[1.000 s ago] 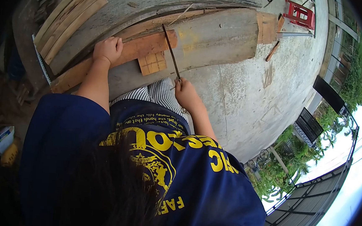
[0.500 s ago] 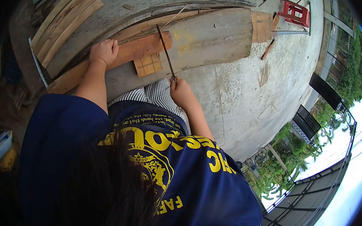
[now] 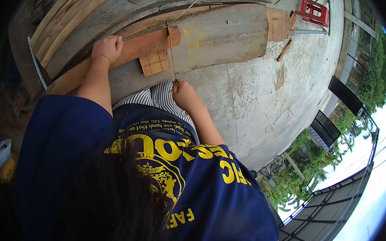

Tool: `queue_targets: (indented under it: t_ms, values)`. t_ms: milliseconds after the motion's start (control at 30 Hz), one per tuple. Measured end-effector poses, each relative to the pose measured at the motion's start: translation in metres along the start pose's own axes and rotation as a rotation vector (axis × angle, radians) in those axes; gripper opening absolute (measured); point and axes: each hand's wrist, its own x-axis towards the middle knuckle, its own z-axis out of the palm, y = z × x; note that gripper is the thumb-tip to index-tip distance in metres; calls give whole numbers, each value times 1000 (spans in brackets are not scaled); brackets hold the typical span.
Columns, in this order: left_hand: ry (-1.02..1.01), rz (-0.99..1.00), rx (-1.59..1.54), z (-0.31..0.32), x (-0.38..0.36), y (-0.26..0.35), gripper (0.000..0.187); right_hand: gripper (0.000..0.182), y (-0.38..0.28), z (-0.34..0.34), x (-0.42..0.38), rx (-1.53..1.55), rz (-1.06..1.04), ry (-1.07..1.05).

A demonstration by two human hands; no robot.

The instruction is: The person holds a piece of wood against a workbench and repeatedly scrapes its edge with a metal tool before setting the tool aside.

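Note:
My left hand [image 3: 108, 48] lies closed over a long reddish-brown wooden plank [image 3: 147, 44], its fingers wrapped on the wood. My right hand [image 3: 186, 95] is closed round the handle end of a handsaw, close to my striped shorts; the grip itself is mostly hidden. The thin saw blade [image 3: 172, 58], seen nearly edge-on, crosses the plank a little short of its right end. Beneath the plank juts a short light-brown wood piece [image 3: 155, 63] with dark lines. A wide grey board [image 3: 230, 38] with a yellow stain lies under and beyond them.
Several narrow wooden strips [image 3: 68, 22] lie at upper left, beside a measuring strip [image 3: 38, 64]. A red plastic stool [image 3: 313, 11] stands at upper right on the concrete floor [image 3: 257, 102]. A small wood stick [image 3: 284, 50] lies near the grey board's end.
The saw blade has shifted left, from near the plank's end to farther in along it. My right hand has moved slightly left with it; my left hand still holds the plank.

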Motion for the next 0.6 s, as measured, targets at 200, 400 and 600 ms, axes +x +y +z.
queue_targets:
  t_ms: [200,400,600]
  values:
    - [24,3,-7,1,0,-1,32,39,-5,20,-4,158,-70,52]
    - [75,22,-21,7,1,-2,31,42,2,-11,-20,146,18,142]
    - [69,14,-34,7,0,-5,30,52,-3,-16,-39,55,-205,171]
